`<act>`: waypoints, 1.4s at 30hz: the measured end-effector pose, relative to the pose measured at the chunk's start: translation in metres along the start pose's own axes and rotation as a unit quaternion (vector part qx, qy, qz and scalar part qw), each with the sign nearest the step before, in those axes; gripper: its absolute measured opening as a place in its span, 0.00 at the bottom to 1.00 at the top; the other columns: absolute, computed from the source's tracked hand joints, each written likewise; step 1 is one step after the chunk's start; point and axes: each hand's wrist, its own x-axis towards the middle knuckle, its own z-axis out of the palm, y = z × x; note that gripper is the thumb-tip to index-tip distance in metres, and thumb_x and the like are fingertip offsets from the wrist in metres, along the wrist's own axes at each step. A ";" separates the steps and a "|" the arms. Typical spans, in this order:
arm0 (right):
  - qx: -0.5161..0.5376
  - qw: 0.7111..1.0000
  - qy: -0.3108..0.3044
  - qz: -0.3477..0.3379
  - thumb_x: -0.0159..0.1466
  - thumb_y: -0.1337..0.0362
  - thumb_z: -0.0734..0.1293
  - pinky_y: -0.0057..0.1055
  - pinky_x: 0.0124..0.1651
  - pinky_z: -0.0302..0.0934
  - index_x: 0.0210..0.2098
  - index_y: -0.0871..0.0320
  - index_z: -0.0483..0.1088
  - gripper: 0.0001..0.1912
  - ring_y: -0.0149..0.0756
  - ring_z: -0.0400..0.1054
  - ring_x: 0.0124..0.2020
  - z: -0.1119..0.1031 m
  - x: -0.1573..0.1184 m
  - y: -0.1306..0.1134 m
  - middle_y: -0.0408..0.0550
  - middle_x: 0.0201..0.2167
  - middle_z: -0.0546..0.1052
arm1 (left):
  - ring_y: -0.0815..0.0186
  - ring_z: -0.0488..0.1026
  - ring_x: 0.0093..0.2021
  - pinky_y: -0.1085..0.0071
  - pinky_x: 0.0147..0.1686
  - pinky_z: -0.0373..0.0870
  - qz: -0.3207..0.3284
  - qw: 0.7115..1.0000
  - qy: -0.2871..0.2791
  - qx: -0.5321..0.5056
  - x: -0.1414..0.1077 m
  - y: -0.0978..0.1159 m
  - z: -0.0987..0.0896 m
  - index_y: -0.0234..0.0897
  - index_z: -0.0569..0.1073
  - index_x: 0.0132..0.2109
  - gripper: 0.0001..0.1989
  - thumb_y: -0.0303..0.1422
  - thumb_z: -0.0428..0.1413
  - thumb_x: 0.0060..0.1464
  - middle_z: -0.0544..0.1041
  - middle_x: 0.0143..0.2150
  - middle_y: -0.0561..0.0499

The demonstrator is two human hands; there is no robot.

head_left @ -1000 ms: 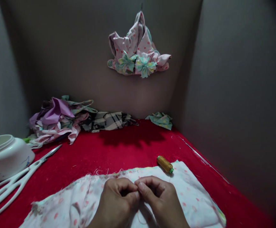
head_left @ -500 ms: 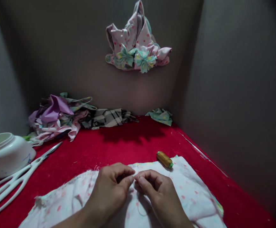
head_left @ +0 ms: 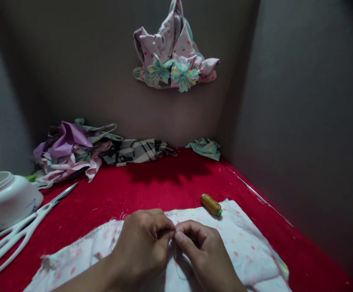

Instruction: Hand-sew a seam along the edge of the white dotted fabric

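Observation:
My left hand (head_left: 147, 239) is closed in a pinch over the white cloth with pink dots (head_left: 240, 239). Whatever lies between its fingertips is too small to make out. Touching it fingertip to fingertip, my right hand (head_left: 205, 249) also pinches, with thumb and forefinger pressed together. A fine thread (head_left: 180, 277) hangs in a loop below the right fingers, against the cloth. Just beyond my right hand, a spool of golden-brown thread (head_left: 211, 204) with green ends rests on its side at the cloth's far edge.
White-handled scissors (head_left: 32, 227) lie at the left beside a white bowl-like container (head_left: 15, 198). Fabric scraps (head_left: 69, 150) are heaped at the back left on the red surface (head_left: 155, 186). A dotted fabric piece with green bows (head_left: 179, 61) hangs on the back wall.
My left hand has shifted slightly right and its fingers have closed tighter. The fingertips of both hands have come together, and the small gap between them has gone.

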 end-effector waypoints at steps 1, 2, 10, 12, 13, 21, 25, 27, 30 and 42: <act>-0.004 1.000 -0.005 0.003 0.52 0.66 0.61 0.25 0.25 0.55 0.21 0.63 0.66 0.07 0.30 0.60 0.22 0.000 0.000 -0.001 0.46 0.18 0.69 | 0.70 0.66 0.22 0.76 0.22 0.56 0.011 1.000 -0.003 0.017 0.000 0.000 -0.001 0.35 0.75 0.25 0.10 0.23 0.49 0.42 0.72 0.22 0.51; -0.008 1.000 -0.008 0.006 0.52 0.66 0.61 0.25 0.25 0.55 0.21 0.63 0.66 0.07 0.30 0.60 0.22 0.000 0.000 -0.002 0.46 0.18 0.68 | 0.70 0.65 0.22 0.76 0.22 0.56 0.022 0.999 -0.007 0.034 0.000 0.001 -0.001 0.35 0.75 0.25 0.11 0.23 0.48 0.42 0.71 0.22 0.51; -0.026 0.999 -0.014 0.016 0.52 0.67 0.61 0.26 0.26 0.56 0.21 0.64 0.66 0.07 0.31 0.61 0.23 -0.001 -0.001 -0.004 0.46 0.19 0.68 | 0.70 0.63 0.22 0.75 0.21 0.52 0.049 0.994 0.014 0.094 -0.003 0.002 0.002 0.34 0.69 0.23 0.07 0.23 0.48 0.40 0.69 0.21 0.52; -0.023 1.000 -0.014 0.013 0.52 0.67 0.60 0.26 0.26 0.56 0.21 0.64 0.66 0.07 0.31 0.61 0.23 -0.001 -0.001 -0.004 0.46 0.19 0.68 | 0.70 0.63 0.22 0.75 0.22 0.53 0.031 0.996 0.017 0.083 -0.003 0.003 0.004 0.34 0.69 0.24 0.06 0.25 0.47 0.42 0.69 0.21 0.52; -0.021 1.000 -0.014 0.014 0.52 0.67 0.61 0.26 0.26 0.56 0.21 0.64 0.66 0.07 0.31 0.61 0.22 -0.001 -0.001 -0.004 0.46 0.18 0.68 | 0.70 0.63 0.22 0.75 0.22 0.52 0.024 0.996 0.017 0.078 -0.003 0.003 0.005 0.34 0.68 0.24 0.06 0.25 0.47 0.43 0.69 0.21 0.52; 0.004 1.000 -0.008 0.008 0.54 0.65 0.61 0.24 0.26 0.54 0.22 0.63 0.65 0.08 0.29 0.60 0.23 0.000 -0.001 -0.005 0.44 0.19 0.67 | 0.71 0.61 0.21 0.76 0.21 0.52 0.007 0.999 0.043 0.021 -0.001 0.000 0.011 0.33 0.66 0.22 0.06 0.25 0.47 0.43 0.66 0.20 0.52; 0.017 1.000 -0.008 0.016 0.54 0.64 0.61 0.24 0.24 0.53 0.23 0.63 0.65 0.08 0.27 0.58 0.21 0.000 -0.002 -0.004 0.43 0.18 0.66 | 0.70 0.63 0.22 0.76 0.21 0.55 -0.034 0.998 0.048 -0.007 0.001 -0.001 0.007 0.33 0.68 0.23 0.07 0.25 0.48 0.45 0.68 0.20 0.52; 0.022 0.999 -0.008 0.022 0.54 0.64 0.61 0.23 0.24 0.52 0.22 0.63 0.64 0.08 0.27 0.57 0.20 0.000 -0.002 -0.005 0.42 0.17 0.66 | 0.69 0.66 0.24 0.75 0.24 0.57 -0.038 0.998 0.042 -0.027 0.002 -0.001 0.003 0.33 0.71 0.25 0.08 0.26 0.48 0.46 0.71 0.23 0.51; 0.018 0.999 -0.006 0.028 0.54 0.65 0.61 0.23 0.23 0.52 0.21 0.63 0.64 0.08 0.27 0.56 0.19 0.001 -0.002 -0.007 0.42 0.16 0.65 | 0.68 0.68 0.26 0.75 0.26 0.59 -0.011 0.999 0.025 -0.037 0.001 0.000 -0.002 0.34 0.74 0.27 0.09 0.26 0.49 0.46 0.73 0.25 0.49; -0.003 1.000 -0.016 0.013 0.53 0.66 0.61 0.24 0.25 0.54 0.21 0.63 0.65 0.07 0.29 0.60 0.21 0.000 -0.001 -0.002 0.44 0.17 0.67 | 0.71 0.63 0.21 0.75 0.21 0.53 0.051 0.997 0.003 0.056 -0.001 0.003 -0.001 0.33 0.70 0.23 0.07 0.22 0.48 0.40 0.69 0.21 0.51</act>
